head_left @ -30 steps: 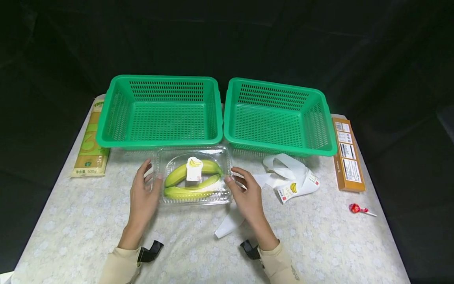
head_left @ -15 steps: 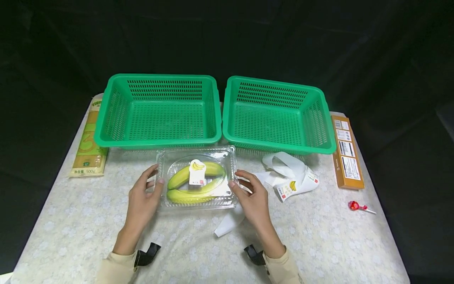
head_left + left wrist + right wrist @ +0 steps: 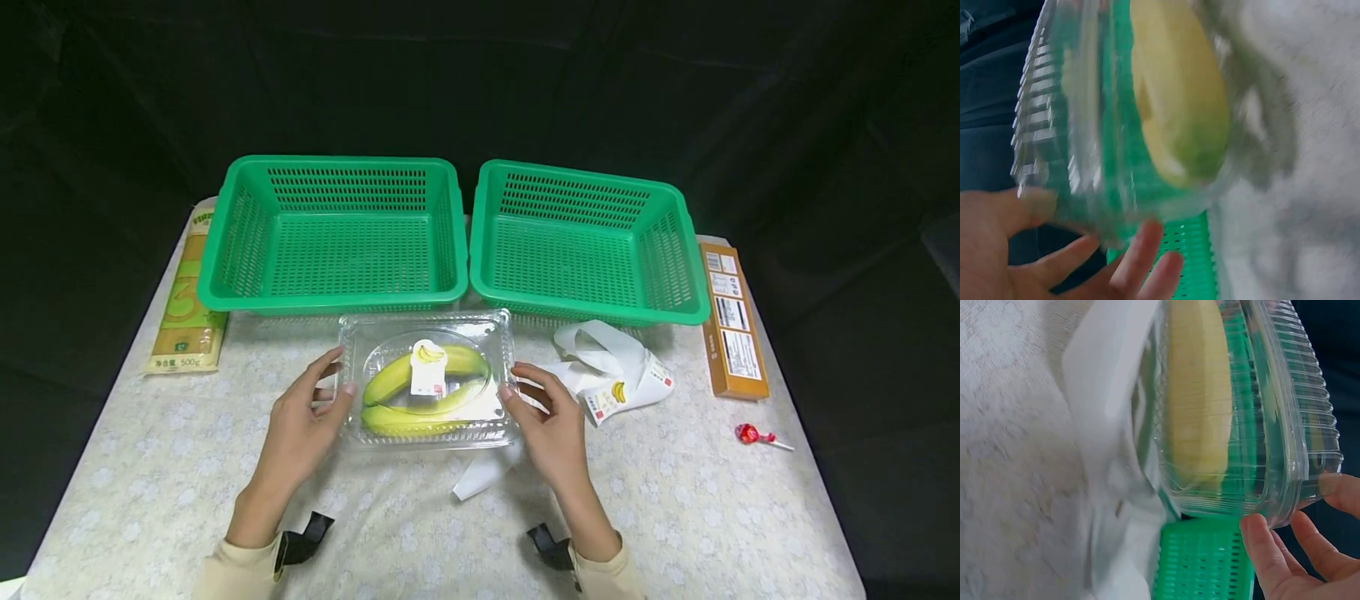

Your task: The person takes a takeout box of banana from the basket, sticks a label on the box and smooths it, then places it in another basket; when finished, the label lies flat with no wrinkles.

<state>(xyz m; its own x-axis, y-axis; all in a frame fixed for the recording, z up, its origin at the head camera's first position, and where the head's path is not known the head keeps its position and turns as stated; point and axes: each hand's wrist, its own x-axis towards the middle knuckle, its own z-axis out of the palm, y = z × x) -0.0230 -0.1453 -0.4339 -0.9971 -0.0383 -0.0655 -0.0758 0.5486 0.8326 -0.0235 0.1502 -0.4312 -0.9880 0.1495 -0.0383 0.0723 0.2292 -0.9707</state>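
Observation:
A clear plastic fruit box (image 3: pixel 427 327) with two bananas (image 3: pixel 420 421) inside is held just over the table between both hands. On its lid is a white label (image 3: pixel 428 379) with a banana print. The left hand (image 3: pixel 303 421) pinches the left edge, thumb on top and fingers against the side. At the opposite edge the right hand (image 3: pixel 551 429) grips the rim the same way. In the left wrist view the box (image 3: pixel 1088 125) casts a shadow on the cloth. A white paper strip (image 3: pixel 622 387) with banana prints lies right of the box, partly hidden under it.
Two green baskets (image 3: pixel 333 297) stand side by side behind the box. To the left lies a yellow-green 500 g packet (image 3: pixel 183 321). An orange carton (image 3: pixel 735 333) and a red-wrapped lollipop (image 3: pixel 750 434) are at the right edge of the flowered tablecloth (image 3: pixel 405 533).
Both hands have brought the box a little to the right and towards the person. The baskets, packet, carton, strip and lollipop stay where they were.

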